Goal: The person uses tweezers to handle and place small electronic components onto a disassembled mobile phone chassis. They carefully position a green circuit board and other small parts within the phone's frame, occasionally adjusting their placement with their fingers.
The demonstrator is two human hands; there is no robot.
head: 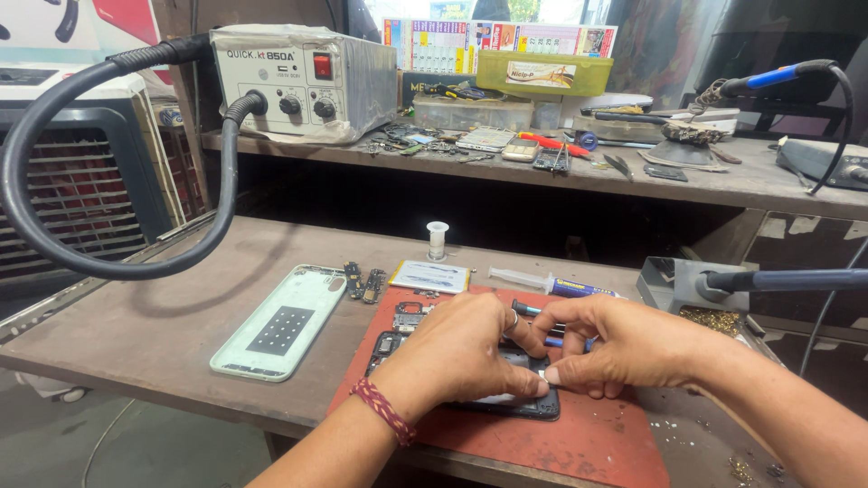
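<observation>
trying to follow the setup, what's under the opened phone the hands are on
A red work mat lies under the opened phone, on the wooden bench. Both hands cover most of the phone.

Both arms are bare. The left hand wears a red braided wristband and a silver ring.

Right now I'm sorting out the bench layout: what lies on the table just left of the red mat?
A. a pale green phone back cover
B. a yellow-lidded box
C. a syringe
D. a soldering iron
A: the pale green phone back cover lies flat on the table, left of the red mat where both hands work.
</observation>
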